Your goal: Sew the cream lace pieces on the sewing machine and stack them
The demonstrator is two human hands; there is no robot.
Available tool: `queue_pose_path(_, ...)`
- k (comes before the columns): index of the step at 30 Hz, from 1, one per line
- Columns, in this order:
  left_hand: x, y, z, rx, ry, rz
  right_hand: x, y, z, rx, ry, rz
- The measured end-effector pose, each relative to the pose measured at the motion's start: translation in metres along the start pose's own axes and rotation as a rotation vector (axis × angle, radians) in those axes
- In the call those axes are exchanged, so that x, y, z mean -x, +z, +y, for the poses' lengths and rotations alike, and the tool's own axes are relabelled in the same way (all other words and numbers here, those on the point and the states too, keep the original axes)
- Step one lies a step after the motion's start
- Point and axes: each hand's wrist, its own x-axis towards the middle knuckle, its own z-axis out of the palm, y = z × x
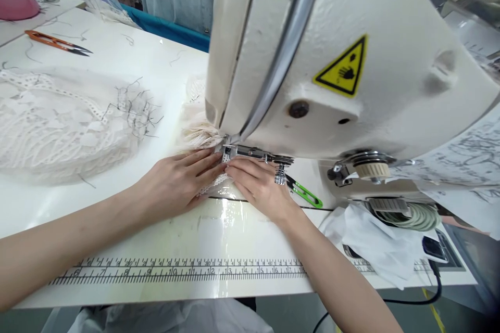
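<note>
We see cream lace fabric (197,127) running under the sewing machine (332,78), left hand's (177,179) 1 o'clock — left flat, fingers together; right hand (260,187) pinching or not, can't tell. Green snips (307,194) at its 3 o'clock.

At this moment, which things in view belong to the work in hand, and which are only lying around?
In the work:
left hand and right hand, on the lace fabric
sewing machine

Seemingly lying around:
orange snips
green snips
crumpled white cloth
lace pile, perhaps related
</note>
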Motion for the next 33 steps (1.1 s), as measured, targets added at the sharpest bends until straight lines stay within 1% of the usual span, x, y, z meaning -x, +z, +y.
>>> queue_pose_path(5, -0.001, 0.001, -0.002, 0.01, -0.015, -0.014, 0.001, 0.003, 0.003, 0.0, -0.006, 0.062)
queue_pose_path(10, -0.004, 0.002, -0.004, 0.011, -0.03, -0.035, 0.001, 0.003, 0.003, 0.003, 0.039, 0.025)
queue_pose_path(13, -0.004, 0.003, -0.005, 0.03, -0.021, -0.007, 0.0, 0.003, 0.003, 0.036, 0.028, 0.02)
queue_pose_path(17, -0.001, 0.003, -0.005, 0.055, 0.038, 0.027, -0.001, 0.002, 0.0, 0.121, -0.015, 0.043)
queue_pose_path(19, 0.001, 0.001, -0.005, 0.057, 0.035, 0.032, -0.002, 0.001, -0.004, 0.169, -0.027, 0.023)
queue_pose_path(23, 0.003, -0.004, -0.008, 0.052, 0.043, -0.017, -0.006, 0.0, -0.014, 0.261, -0.029, -0.018)
queue_pose_path(25, 0.003, -0.006, -0.01, 0.054, 0.043, -0.055, -0.008, 0.002, -0.018, 0.284, -0.032, -0.021)
queue_pose_path(29, 0.006, -0.006, -0.015, 0.09, 0.009, -0.093, -0.009, 0.004, -0.022, 0.296, -0.028, -0.019)
queue_pose_path(31, 0.008, -0.004, -0.016, 0.095, 0.003, -0.096, -0.009, 0.005, -0.023, 0.276, -0.018, -0.021)
queue_pose_path(33, 0.008, -0.003, -0.015, 0.096, -0.003, -0.056, -0.01, 0.005, -0.024, 0.236, 0.0, -0.016)
